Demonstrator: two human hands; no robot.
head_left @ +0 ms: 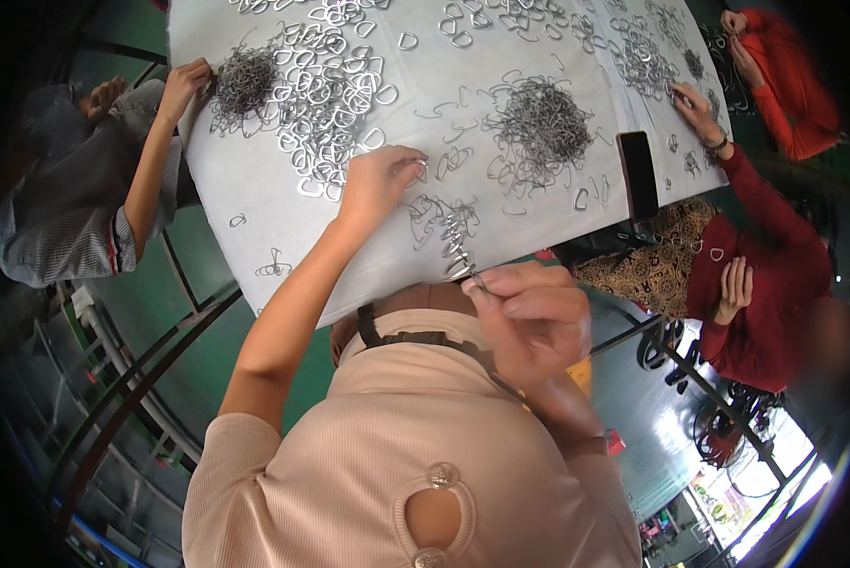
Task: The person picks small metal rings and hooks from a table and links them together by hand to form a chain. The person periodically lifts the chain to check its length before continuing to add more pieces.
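1. Green flooring point(203, 260) and dark metal bars point(94, 445) are seen around a white-covered table point(240, 204), which is spread across the upper middle of the frame
2. At the centre, the left hand point(380, 182) is curled, its thumb and forefinger drawn together on a small silver metal ring point(421, 170); whether the ring is lifted off the cover cannot be told
3. Right of centre, the right hand point(541, 308) is pinched at the fingertips, other fingers folded, on the lower end of a short strand of shiny linked metal pieces point(457, 242) by the table's near edge
4. Loose silver D-shaped metal rings point(335, 95) are scattered at the upper left of centre, beside a tangled heap of thin dark wire hooks point(245, 80); a second dark heap of wire hooks point(543, 123) is piled at the upper right of centre
5. Farther right, a black smartphone point(639, 175) is laid on the cover, and co-workers are seated at both sides
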